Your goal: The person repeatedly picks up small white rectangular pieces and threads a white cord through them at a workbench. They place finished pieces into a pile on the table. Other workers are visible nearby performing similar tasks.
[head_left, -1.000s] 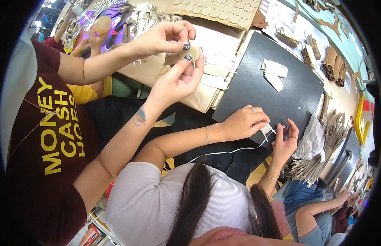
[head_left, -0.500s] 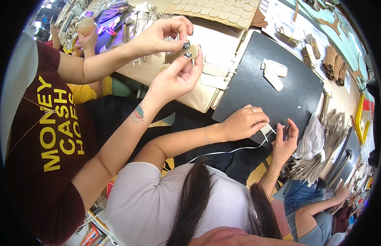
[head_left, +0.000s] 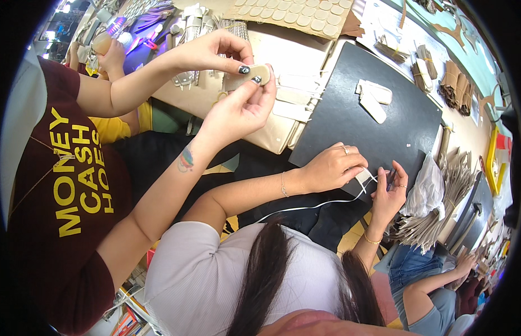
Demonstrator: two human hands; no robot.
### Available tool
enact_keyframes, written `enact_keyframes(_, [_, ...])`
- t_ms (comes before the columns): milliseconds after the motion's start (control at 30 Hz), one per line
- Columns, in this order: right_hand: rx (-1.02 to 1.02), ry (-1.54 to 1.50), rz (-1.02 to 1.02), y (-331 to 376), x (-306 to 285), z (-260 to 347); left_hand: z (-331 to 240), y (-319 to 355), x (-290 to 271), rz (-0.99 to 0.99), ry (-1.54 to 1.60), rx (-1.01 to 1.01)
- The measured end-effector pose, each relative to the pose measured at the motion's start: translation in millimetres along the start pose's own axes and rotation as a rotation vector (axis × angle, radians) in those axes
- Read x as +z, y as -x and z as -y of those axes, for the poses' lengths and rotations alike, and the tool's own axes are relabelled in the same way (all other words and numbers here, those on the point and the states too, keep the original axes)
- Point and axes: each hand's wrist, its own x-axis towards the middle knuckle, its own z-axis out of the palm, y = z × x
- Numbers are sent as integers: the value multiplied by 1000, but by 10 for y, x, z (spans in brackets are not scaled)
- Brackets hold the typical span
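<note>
My left hand [head_left: 334, 167] is closed, pinching a small pale flat piece [head_left: 363, 176] at the near edge of a black board. A thin white cord [head_left: 314, 207] runs from that piece and trails left across my dark lap. Just right of it, my right hand [head_left: 390, 193] has its fingers curled around a slim dark tool [head_left: 390, 178], partly hidden by them; its kind is unclear. The cord passes close to the right thumb. On the board [head_left: 339, 120], farther off, lie a few white rounded pieces [head_left: 374, 101].
At my left, a co-worker in a maroon shirt holds a beige oval piece [head_left: 256, 74] in both hands. A sheet of pale ovals [head_left: 294, 14] lies at the back. To the right are a clear plastic bag [head_left: 427, 187], bundled strips [head_left: 456, 168] and brown bundles [head_left: 455, 84].
My left hand and the cord stay nearly still. My right fingers shift slightly, and the dark tool shows more clearly. The co-worker's hands move a little left, with the oval piece more exposed.
</note>
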Motion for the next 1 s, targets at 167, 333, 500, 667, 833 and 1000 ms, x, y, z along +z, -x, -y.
enact_keyframes(167, [6, 21, 6, -1, -3, 0, 1, 3, 2, -1, -17, 7])
enact_keyframes(333, [-3, 21, 2, 1, 3, 1, -1, 5, 1, -2, -13, 10])
enact_keyframes(500, [1, 33, 13, -1, -5, 6, 0, 5, 1, 0, -11, 8])
enact_keyframes(667, [-7, 30, 9, -2, 2, 9, 4, 2, 2, 1, -13, 8])
enact_keyframes(833, [-8, 36, 10, -1, 3, 19, 3, 4, 1, 3, -12, 13])
enact_keyframes(1000, [-12, 48, 11, -3, 1, 28, 6, 1, 6, -7, -16, 22])
